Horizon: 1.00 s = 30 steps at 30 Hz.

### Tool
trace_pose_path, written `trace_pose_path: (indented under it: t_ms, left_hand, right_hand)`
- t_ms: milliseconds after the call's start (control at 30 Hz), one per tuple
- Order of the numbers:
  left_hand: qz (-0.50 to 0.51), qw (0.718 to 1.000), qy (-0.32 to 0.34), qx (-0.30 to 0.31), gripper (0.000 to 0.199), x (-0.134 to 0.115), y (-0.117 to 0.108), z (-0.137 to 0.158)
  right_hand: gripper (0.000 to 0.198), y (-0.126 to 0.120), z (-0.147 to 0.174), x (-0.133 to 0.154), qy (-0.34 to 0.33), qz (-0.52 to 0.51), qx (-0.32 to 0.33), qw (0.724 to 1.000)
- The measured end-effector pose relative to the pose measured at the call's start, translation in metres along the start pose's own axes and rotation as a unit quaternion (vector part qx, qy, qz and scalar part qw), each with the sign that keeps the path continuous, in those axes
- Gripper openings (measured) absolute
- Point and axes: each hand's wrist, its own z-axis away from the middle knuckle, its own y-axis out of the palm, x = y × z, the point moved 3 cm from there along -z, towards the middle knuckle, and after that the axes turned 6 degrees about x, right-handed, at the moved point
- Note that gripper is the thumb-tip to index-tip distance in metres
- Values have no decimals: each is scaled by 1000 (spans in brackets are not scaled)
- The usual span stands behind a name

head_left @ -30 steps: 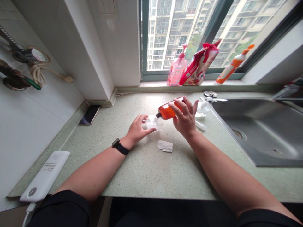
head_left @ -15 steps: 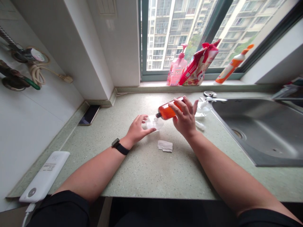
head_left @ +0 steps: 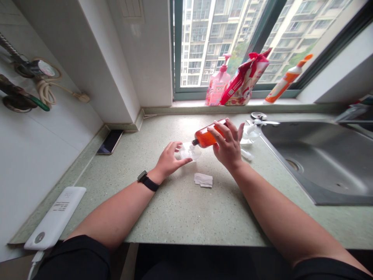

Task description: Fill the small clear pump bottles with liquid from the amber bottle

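Observation:
My right hand (head_left: 229, 146) is closed around an amber bottle (head_left: 205, 137), tipped so that its open neck points down and left. Directly under the neck is a small clear plastic cup (head_left: 188, 151) on the counter. The fingers and thumb of my left hand (head_left: 171, 158) curl around the cup's left side and hold it. Whether liquid is running from the bottle I cannot make out. A folded white tissue (head_left: 203, 180) lies on the counter in front of the cup. Behind my right hand is a clear plastic piece (head_left: 250, 132), partly hidden.
The steel sink (head_left: 326, 163) is at the right. A phone (head_left: 110, 141) and a white power bank (head_left: 55, 217) lie on the left of the counter. On the sill stand a pink pump bottle (head_left: 217, 85), a red bag (head_left: 246, 79) and an orange-and-white bottle (head_left: 284, 83).

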Motion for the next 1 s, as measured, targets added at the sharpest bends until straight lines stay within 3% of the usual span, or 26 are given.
trace_pose_path:
  t_ms: [1000]
  left_hand:
    - [8,1000,1,1,68,0,1,0]
  right_hand:
    - [90,-7,0,3,-7,12,-16,1000]
